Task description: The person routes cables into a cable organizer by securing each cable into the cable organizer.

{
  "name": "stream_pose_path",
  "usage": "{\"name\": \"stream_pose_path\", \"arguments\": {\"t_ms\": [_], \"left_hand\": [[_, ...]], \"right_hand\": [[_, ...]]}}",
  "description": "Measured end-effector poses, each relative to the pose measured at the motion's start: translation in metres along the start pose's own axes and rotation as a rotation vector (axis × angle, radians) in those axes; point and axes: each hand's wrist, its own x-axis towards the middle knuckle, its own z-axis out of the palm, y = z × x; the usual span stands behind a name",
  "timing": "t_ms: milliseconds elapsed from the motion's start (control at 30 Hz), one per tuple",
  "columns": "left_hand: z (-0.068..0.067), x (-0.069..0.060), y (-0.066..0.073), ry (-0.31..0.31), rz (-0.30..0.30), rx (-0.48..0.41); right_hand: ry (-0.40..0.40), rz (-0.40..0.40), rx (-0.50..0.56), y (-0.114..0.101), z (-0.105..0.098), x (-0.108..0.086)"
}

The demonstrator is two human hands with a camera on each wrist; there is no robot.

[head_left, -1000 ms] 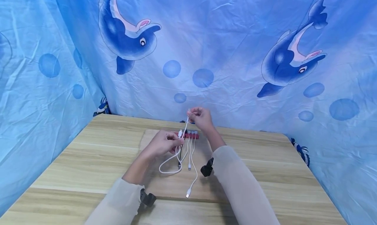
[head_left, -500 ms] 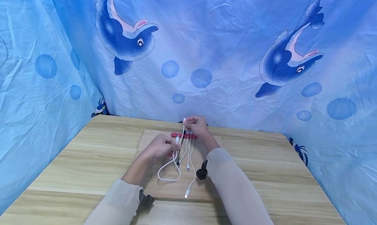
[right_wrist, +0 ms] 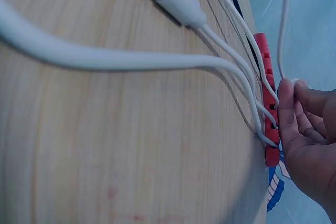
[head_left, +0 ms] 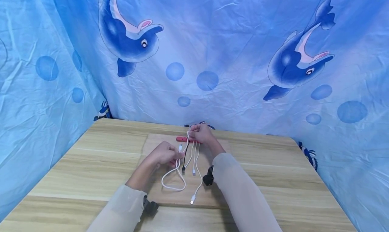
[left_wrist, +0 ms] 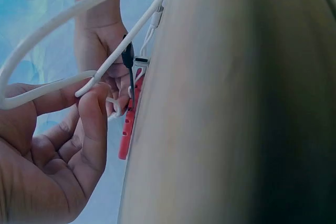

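My left hand [head_left: 165,154] pinches a white USB cable [head_left: 173,188] between thumb and forefinger; one plug sticks up above the fingers and a loop hangs below. The same cable's other end is pinched by my right hand [head_left: 202,133], just behind a red cable holder [head_left: 181,139]. In the right wrist view, several slots show along the holder [right_wrist: 272,153], and white cables [right_wrist: 226,62] run out of some of them. A black cable [head_left: 183,170] also runs from the holder. My right fingers hide the plug they hold.
The holder sits at the far side of a thin wooden board [head_left: 170,200] on a wood-grain table [head_left: 91,171]. White cable ends, one a USB plug [head_left: 192,201], lie on the board. A blue dolphin-print curtain [head_left: 212,39] hangs behind the table.
My right hand has come down from above to the red holder, bringing the cable end along. My left hand has shifted slightly down and left, and the loop hangs lower.
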Motion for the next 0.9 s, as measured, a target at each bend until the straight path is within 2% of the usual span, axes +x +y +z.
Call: {"name": "stream_pose_path", "arguments": {"t_ms": [100, 267, 600, 900], "left_hand": [[-0.0003, 0.0009, -0.0022, 0.007, -0.020, 0.005], [0.0006, 0.0010, -0.0045, 0.029, -0.029, 0.064], [0.0067, 0.0037, -0.0076, 0.038, -0.036, 0.175], [0.0080, 0.0057, -0.0075, 0.055, -0.042, 0.217]], "right_hand": [[-0.014, -0.060, -0.119, -0.0005, 0.0027, -0.0003], [-0.001, -0.139, -0.280, -0.0043, 0.0080, -0.0012], [-0.028, -0.154, -0.360, -0.0022, 0.0084, 0.0042], [-0.055, -0.156, -0.375, -0.0016, 0.0058, 0.0070]]}}
